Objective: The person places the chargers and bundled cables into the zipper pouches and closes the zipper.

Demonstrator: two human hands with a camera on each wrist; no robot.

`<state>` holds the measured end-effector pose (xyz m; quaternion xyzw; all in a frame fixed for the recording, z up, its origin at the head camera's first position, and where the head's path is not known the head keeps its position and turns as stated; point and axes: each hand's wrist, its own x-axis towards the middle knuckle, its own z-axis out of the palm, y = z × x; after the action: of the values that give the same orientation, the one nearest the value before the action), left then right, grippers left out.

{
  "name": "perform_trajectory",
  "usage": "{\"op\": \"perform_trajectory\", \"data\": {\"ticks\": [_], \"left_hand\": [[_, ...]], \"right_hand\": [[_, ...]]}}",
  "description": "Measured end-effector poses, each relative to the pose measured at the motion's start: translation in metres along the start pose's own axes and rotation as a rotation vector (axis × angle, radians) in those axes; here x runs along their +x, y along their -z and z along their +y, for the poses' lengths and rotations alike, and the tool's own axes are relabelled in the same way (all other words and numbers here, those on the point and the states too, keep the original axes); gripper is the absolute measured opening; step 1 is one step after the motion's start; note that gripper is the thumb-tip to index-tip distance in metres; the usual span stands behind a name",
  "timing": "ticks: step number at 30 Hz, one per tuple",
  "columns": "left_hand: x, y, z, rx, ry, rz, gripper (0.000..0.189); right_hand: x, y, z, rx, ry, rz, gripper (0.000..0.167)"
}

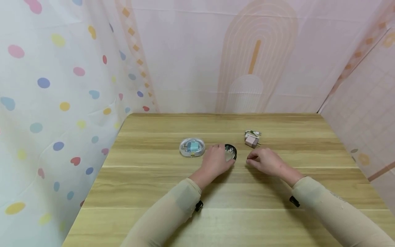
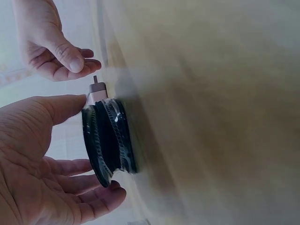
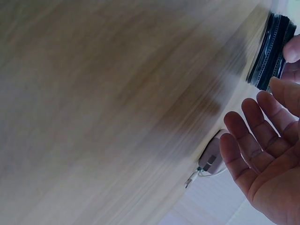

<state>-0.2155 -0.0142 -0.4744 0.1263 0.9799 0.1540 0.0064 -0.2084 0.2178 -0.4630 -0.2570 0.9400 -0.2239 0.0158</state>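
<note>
My left hand (image 1: 215,160) holds a small round zip case (image 1: 230,151) with a black rim and a see-through face, close to the tabletop. In the left wrist view the case (image 2: 111,140) stands on edge between thumb and fingers, zip teeth along both rims and the two halves parted. To the right of it, my right hand (image 1: 267,162) hovers with loosely bent fingers and nothing in them. Just beyond that hand lies a pink plug charger (image 1: 252,141) with a white cable (image 1: 253,132) bundled against it.
Left of my left hand lies a clear round case (image 1: 182,149) holding a light-blue plug charger (image 1: 193,146) and a coiled cable. The wood-grain table (image 1: 234,219) ends at a patterned cloth backdrop (image 1: 185,68), with more cloth hanging on both sides.
</note>
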Motion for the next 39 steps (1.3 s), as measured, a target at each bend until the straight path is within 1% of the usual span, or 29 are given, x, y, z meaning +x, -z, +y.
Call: {"op": "perform_trajectory", "data": {"ticks": [2,5,7,8,11,14,16,21,26,29,32,33,36,39], "left_hand": [[0.003,0.001,0.001,0.010,0.011,-0.001,0.070],[0.005,0.005,0.001,-0.001,0.053,-0.016,0.068],[-0.001,0.018,0.004,-0.018,0.086,-0.044,0.067],[-0.001,0.019,0.003,-0.031,0.097,-0.044,0.067],[-0.004,0.023,-0.002,-0.123,0.130,-0.038,0.065],[-0.006,0.026,-0.009,-0.266,0.170,-0.035,0.060],[-0.009,0.029,-0.013,-0.347,0.193,-0.037,0.060],[-0.015,0.031,-0.023,-0.469,0.222,-0.053,0.072],[-0.018,0.030,-0.028,-0.533,0.244,-0.045,0.077],[-0.019,0.029,-0.030,-0.553,0.246,-0.025,0.075],[-0.021,0.029,-0.030,-0.552,0.228,-0.006,0.074],[-0.022,0.029,-0.029,-0.536,0.219,0.000,0.073],[-0.024,0.029,-0.028,-0.471,0.180,-0.010,0.068],[-0.026,0.031,-0.026,-0.368,0.141,-0.007,0.058]], "right_hand": [[0.001,0.000,-0.001,0.002,-0.001,-0.001,0.008],[0.002,0.000,-0.001,0.003,-0.009,-0.004,0.009],[0.003,0.001,-0.001,0.005,-0.015,-0.007,0.009],[0.003,0.001,-0.002,0.006,-0.018,-0.008,0.009],[0.003,0.001,-0.002,0.008,-0.023,-0.016,0.010],[0.004,0.001,-0.003,0.012,-0.026,-0.024,0.011],[0.005,0.000,-0.003,0.018,-0.031,-0.031,0.011],[0.006,-0.004,-0.004,0.031,-0.050,-0.048,0.012],[0.006,-0.006,-0.010,0.038,-0.036,-0.027,0.013],[0.007,-0.007,-0.013,0.048,-0.010,-0.018,0.012],[0.009,-0.008,-0.014,0.053,0.005,-0.020,0.010],[0.009,-0.008,-0.014,0.052,0.006,-0.019,0.009],[0.010,-0.009,-0.013,0.049,0.000,-0.020,0.008],[0.010,-0.009,-0.011,0.047,-0.007,-0.019,0.008]]}}
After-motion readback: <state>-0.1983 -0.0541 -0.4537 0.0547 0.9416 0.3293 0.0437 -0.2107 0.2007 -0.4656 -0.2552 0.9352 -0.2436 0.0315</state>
